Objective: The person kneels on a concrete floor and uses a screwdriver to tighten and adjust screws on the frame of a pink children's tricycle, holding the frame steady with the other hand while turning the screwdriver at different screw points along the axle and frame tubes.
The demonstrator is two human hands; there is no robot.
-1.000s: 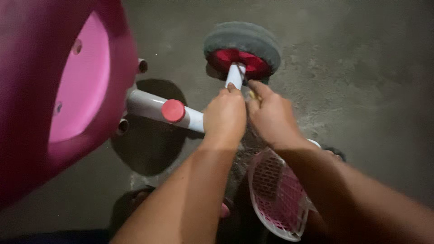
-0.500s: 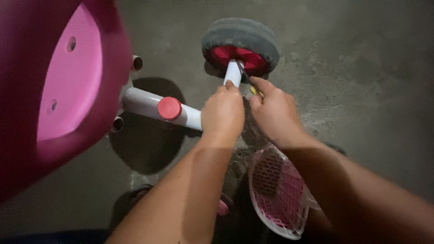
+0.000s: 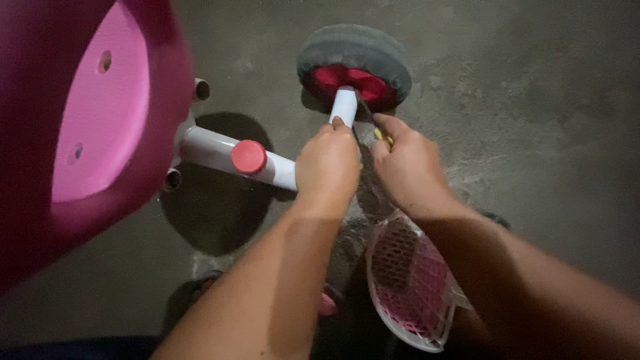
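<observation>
Pink plastic seat [image 3: 100, 113] at left — pink-and-white mesh basket [image 3: 410, 287] below, on grey concrete floor [image 3: 533, 100]

No packages or labels show anywhere in the view. No signs or screens appear either.

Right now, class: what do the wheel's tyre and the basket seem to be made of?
Tyre: probably foam or soft rubber; grey, matt, dusty, no shine. Basket: looks like moulded plastic; white rim, pink open mesh, slight gloss.
</observation>
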